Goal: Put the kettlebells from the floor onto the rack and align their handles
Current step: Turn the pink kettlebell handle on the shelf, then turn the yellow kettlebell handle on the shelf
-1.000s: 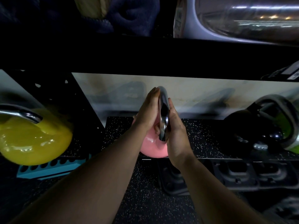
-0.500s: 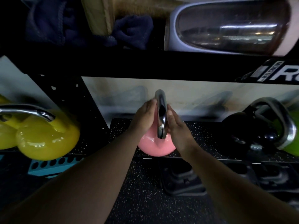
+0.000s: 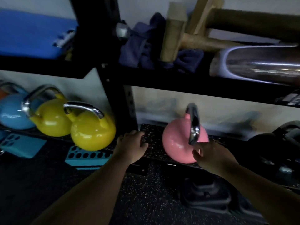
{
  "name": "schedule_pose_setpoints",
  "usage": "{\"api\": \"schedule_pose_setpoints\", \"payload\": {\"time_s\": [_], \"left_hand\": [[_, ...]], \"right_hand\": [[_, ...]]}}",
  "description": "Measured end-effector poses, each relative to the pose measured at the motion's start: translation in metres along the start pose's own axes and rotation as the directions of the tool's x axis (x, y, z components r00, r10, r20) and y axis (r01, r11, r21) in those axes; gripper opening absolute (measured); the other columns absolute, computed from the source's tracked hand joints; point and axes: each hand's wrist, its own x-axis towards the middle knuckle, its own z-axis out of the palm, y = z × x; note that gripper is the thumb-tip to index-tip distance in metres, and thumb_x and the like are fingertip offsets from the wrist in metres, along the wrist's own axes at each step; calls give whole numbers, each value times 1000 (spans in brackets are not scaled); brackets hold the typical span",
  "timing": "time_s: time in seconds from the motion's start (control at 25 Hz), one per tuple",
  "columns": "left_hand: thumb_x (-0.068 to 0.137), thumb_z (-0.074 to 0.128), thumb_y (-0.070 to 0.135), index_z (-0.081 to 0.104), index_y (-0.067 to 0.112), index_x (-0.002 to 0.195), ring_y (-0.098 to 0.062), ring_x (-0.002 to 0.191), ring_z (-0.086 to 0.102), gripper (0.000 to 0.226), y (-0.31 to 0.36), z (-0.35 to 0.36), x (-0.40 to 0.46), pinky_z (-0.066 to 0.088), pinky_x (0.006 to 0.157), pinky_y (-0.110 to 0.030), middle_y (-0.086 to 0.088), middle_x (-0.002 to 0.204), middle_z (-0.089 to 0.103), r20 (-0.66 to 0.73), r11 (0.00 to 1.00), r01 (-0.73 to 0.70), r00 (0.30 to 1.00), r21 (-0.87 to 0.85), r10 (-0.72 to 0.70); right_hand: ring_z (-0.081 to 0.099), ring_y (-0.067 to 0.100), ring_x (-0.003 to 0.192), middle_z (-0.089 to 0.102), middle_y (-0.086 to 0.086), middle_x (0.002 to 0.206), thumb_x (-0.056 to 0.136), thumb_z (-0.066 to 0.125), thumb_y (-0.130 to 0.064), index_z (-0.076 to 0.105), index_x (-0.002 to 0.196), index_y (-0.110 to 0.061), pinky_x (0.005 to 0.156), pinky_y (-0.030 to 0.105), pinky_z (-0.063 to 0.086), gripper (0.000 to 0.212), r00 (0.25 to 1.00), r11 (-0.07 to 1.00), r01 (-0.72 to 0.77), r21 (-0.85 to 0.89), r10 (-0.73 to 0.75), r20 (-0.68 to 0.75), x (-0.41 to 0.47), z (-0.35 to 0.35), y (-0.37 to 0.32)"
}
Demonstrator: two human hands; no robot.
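Observation:
A pink kettlebell (image 3: pixel 177 140) stands on the speckled bottom shelf of the black rack (image 3: pixel 152 132), its steel handle edge-on towards me. My right hand (image 3: pixel 212 155) hovers just in front of it, fingers loosely curled, close to the handle's lower end but not gripping it. My left hand (image 3: pixel 129 146) rests palm down on the shelf's front edge, left of the pink bell, holding nothing. On the neighbouring shelf to the left sit two yellow kettlebells (image 3: pixel 92 130) (image 3: pixel 50 119) and a blue one (image 3: pixel 13 114). A black kettlebell (image 3: pixel 274 146) sits at the right.
A black upright post (image 3: pixel 123 103) separates the two shelf bays. The upper shelf carries a blue cloth (image 3: pixel 146 47), wooden bars (image 3: pixel 173 31) and a shiny steel piece (image 3: pixel 263 64). Teal perforated blocks (image 3: pixel 87 157) and a dark object (image 3: pixel 206 195) lie on the speckled floor.
Both hands have let go of the pink kettlebell's handle and pulled back. My left hand moved left onto the shelf edge. The view has pulled back and shifted left.

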Motion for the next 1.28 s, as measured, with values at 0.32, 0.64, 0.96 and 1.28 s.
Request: {"api": "schedule_pose_setpoints", "payload": {"time_s": [0.32,0.64,0.96,1.28], "left_hand": [[93,51,42,64,21,110,-28,109,54,29,-155,-68,-23,43,88,-41,-3,113,59,-240,999,-9,970,51,21],[88,45,68,27,14,149,-43,128,42,84,-252,-132,23,41,97,-52,-15,149,32,-212,845,256,897,-470,-389],[88,41,70,1,19,157,-42,141,30,95,-241,-122,67,38,105,-55,-17,163,12,88,468,379,843,-798,-531],[83,31,78,-4,31,156,-39,141,33,94,-264,-124,87,38,106,-58,-11,164,15,141,585,317,935,-746,-326]], "right_hand": [[68,20,65,72,-2,73,87,53,-35,60,87,-29,55,30,50,9,936,947,237,217,-163,-313,57,26,-203],[47,36,120,50,15,128,95,54,-44,50,137,-16,100,45,43,51,940,923,210,321,-100,-327,146,28,-374],[56,34,115,62,14,124,93,45,-63,52,121,-20,82,33,40,52,989,847,87,525,-8,-151,186,45,-384],[61,32,104,63,12,113,100,42,-50,54,122,-17,76,32,43,41,971,802,108,587,43,-237,177,50,-392]]}}
